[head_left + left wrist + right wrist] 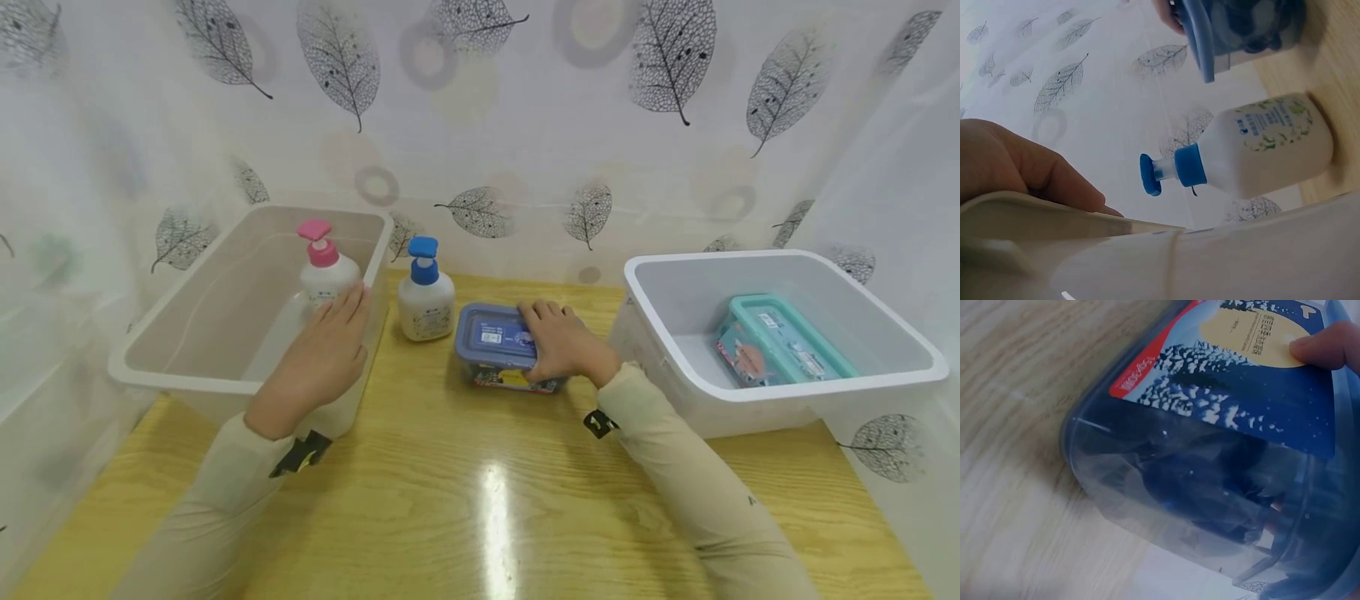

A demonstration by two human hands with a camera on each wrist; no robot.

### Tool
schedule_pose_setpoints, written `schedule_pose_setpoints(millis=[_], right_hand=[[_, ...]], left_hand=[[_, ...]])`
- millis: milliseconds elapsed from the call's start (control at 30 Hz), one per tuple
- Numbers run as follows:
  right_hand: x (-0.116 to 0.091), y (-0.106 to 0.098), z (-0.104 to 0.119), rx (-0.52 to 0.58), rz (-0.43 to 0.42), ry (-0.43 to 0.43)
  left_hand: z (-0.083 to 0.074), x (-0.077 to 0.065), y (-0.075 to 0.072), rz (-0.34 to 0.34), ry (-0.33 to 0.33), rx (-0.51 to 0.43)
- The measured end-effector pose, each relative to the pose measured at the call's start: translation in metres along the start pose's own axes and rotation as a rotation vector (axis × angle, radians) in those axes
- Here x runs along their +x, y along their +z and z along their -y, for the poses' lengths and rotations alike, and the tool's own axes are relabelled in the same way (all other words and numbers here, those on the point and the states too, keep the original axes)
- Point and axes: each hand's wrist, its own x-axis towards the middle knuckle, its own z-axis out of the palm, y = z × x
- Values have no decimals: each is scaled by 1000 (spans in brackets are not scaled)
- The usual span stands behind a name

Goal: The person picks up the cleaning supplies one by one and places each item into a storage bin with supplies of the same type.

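Note:
My left hand (322, 358) lies at the right rim of the beige bin (150, 367), its fingers looking straight. Past those fingers a white pump bottle with a pink pump (322, 254) stands in the bin, its lower part partly hidden. My right hand (566, 342) grips a clear lidded plastic box (491, 337) by its right end, the thumb on the labelled front and the fingers over the bluish lid. Dark contents show through the box wall (1197, 487) in the right wrist view. Between both hands stands a white bottle with a blue pump (426, 304), touched by neither.
At the right, a white bin (652, 333) holds a similar box with a teal lid (795, 333). Everything stands on a yellow wood-grain table (420, 500). A leaf-patterned curtain (510, 108) hangs behind and along the sides.

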Motion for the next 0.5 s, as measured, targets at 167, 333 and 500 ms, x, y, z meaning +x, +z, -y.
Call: schedule_pose_setpoints(millis=[167,333,500], right_hand=[[-5,1,5,-8,-59,-10],[-11,5,8,-37,-141,-18],[-14,10,7,-82,-231,-13]], left_hand=[[0,0,-1,8,-8,-9],[0,0,-2,18,-19,-12],[0,1,-1,14,-18,-11]])
